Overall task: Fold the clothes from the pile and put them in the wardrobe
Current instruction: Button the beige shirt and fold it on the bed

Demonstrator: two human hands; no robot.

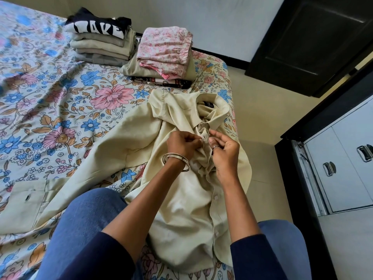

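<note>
The cream shirt (177, 199) lies face up on the bed (50, 93), collar far. Both hands pinch its placket just below the collar, left hand (181, 145) and right hand (224, 152) apparently fastening a button. Best to keep both edges aligned and smooth the bunched front before folding.

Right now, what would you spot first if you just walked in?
Probably the cream shirt spread over the person's lap, with the left hand and right hand pinching its front below the collar. Next, the flowery bedsheet, and two stacks of folded clothes at its far end.
</note>
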